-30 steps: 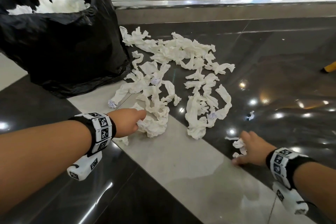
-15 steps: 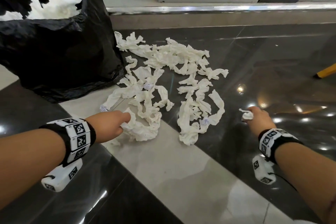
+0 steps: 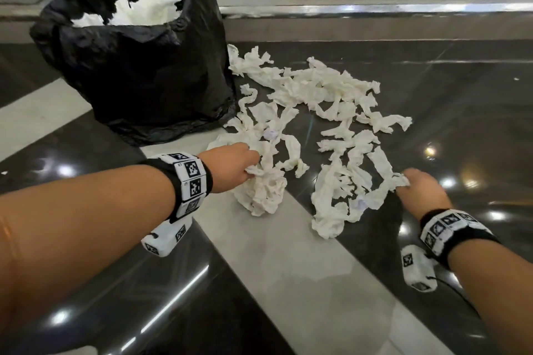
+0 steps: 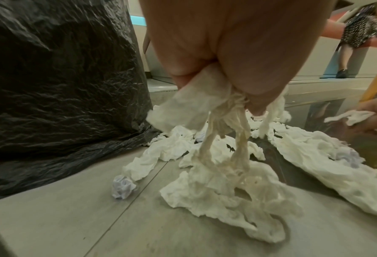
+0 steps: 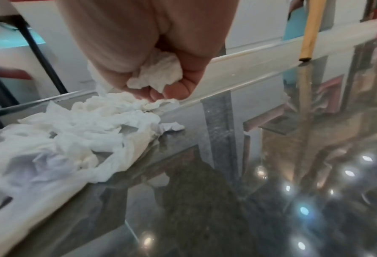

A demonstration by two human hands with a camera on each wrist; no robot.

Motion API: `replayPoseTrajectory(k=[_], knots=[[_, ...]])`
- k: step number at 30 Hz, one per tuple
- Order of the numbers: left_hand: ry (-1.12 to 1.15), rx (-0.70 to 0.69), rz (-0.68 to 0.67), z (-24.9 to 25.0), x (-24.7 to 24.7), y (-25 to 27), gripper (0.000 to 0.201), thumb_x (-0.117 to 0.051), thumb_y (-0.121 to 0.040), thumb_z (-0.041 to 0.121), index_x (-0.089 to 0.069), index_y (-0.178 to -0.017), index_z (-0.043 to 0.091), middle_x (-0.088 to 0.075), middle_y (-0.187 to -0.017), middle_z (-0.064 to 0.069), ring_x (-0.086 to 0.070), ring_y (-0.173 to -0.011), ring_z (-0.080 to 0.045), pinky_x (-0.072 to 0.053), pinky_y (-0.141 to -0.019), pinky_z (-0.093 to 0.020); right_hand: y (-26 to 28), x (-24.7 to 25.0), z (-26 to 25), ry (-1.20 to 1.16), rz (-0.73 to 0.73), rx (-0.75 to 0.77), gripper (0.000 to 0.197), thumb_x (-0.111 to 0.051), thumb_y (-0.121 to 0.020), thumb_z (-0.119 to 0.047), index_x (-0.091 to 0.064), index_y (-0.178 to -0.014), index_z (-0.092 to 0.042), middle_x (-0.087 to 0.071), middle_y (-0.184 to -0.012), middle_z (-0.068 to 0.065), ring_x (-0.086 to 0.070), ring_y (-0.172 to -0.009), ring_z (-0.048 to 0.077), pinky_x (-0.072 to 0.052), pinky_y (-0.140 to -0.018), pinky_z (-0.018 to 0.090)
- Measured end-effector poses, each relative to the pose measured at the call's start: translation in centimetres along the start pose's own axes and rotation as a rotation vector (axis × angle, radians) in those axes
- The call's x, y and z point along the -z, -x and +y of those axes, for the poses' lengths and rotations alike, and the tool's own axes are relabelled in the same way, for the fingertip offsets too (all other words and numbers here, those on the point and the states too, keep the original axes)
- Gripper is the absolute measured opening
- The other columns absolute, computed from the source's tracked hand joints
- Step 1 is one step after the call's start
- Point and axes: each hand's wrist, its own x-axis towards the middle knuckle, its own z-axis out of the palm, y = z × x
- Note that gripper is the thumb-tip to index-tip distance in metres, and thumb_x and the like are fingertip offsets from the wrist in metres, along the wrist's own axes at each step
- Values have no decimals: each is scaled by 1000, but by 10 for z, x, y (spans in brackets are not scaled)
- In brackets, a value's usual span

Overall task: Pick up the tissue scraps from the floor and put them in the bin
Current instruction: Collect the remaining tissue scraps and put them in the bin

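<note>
Several white tissue scraps (image 3: 314,101) lie strewn over the glossy floor beside the bin, a black bag (image 3: 138,66) with white tissue showing in its open top. My left hand (image 3: 245,167) (image 4: 216,83) grips a bunch of twisted tissue strips (image 4: 218,139) whose lower ends trail down to a crumpled clump (image 3: 259,193) on the pale tile. My right hand (image 3: 409,184) (image 5: 159,87) is closed round a small wad of tissue (image 5: 159,74) and touches the right edge of another tangle (image 3: 352,184).
A pale tile strip (image 3: 302,268) runs diagonally between dark reflective tiles. A metal sill (image 3: 375,8) crosses the back. A yellow stick (image 5: 310,33) stands on the floor at the far right. A person's legs (image 4: 348,52) are in the background.
My left hand has moved forward and bunched the tissue strips in its grip. My right hand, holding its small wad, has come left and nearer to the right-hand tangle.
</note>
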Motion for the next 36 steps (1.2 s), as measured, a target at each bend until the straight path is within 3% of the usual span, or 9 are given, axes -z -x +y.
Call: replayPoseTrajectory(k=[5, 11, 14, 17, 20, 24, 28, 33, 36], knots=[[-31, 3, 8, 7, 2, -8, 22, -44, -94, 30, -51, -111, 16, -50, -108, -8, -56, -96, -29, -39, -74, -32, -5, -9, 6, -133, -156, -149, 53, -64, -85, -28, -41, -132, -26, -29, -137, 17, -50, -115, 39, -41, -101, 42], [-95, -40, -56, 11, 19, -12, 24, -47, -93, 23, -50, -115, 14, -50, -113, -8, -55, -100, -28, -38, -76, -29, -9, -25, -1, 98, -228, 33, 29, -45, -92, -9, -55, -119, -7, -49, -120, 23, -56, -103, 41, -44, -91, 40], [-148, -53, -33, 13, 50, -17, 22, -47, -91, 14, -52, -112, 12, -50, -112, -9, -53, -93, -25, -39, -75, -29, -16, -12, -11, -32, -156, 9, 23, -42, -90, -4, -61, -102, 0, -63, -104, 25, -60, -95, 40, -50, -85, 42], [-171, -41, 6, 20, 83, -21, 19, -48, -87, 8, -54, -104, 10, -51, -106, -10, -54, -91, -26, -45, -77, -34, -13, 2, -30, -212, -79, 12, 22, -42, -92, -10, -57, -108, -4, -62, -105, 22, -58, -98, 38, -46, -83, 38], [-197, -48, -3, 28, 102, -21, 7, -48, -86, 8, -50, -92, 10, -51, -96, -8, -55, -88, -28, -47, -75, -37, 8, 3, -57, -121, -192, 143, 29, -46, -92, -29, -54, -114, -12, -61, -107, 14, -58, -103, 34, -47, -84, 37], [-187, -72, -47, 36, 102, -23, 8, -46, -86, 7, -49, -91, 11, -49, -91, -4, -50, -82, -23, -41, -70, -32, 48, -34, -72, 244, -449, 354, 67, -61, -70, -67, -45, -124, -30, -53, -116, 1, -57, -107, 25, -47, -84, 36], [-102, -70, -55, 27, 67, -31, 27, -46, -87, 6, -51, -112, 13, -51, -108, -11, -55, -96, -29, -48, -83, -38, 45, -49, -85, 227, -430, 397, 31, -52, -90, -34, -53, -116, -18, -52, -109, 7, -57, -109, 28, -36, -76, 28], [-145, -53, -352, 19, -40, -22, 62, -51, -87, 2, -34, -137, 34, -32, -135, -15, -58, -98, -36, -48, -78, -37, 42, -6, -96, -106, -274, 237, 34, -61, -83, -21, -56, -115, -16, -57, -109, 5, -57, -105, 26, -42, -82, 27], [-204, -79, -484, 22, -73, -21, 59, -56, -90, 14, -31, -140, 33, -28, -142, -19, -54, -111, -39, -47, -88, -40, 47, 27, -99, -241, -185, 214, 28, -59, -83, -12, -58, -109, -24, -61, -99, 0, -62, -75, 14, -45, -63, 23]])
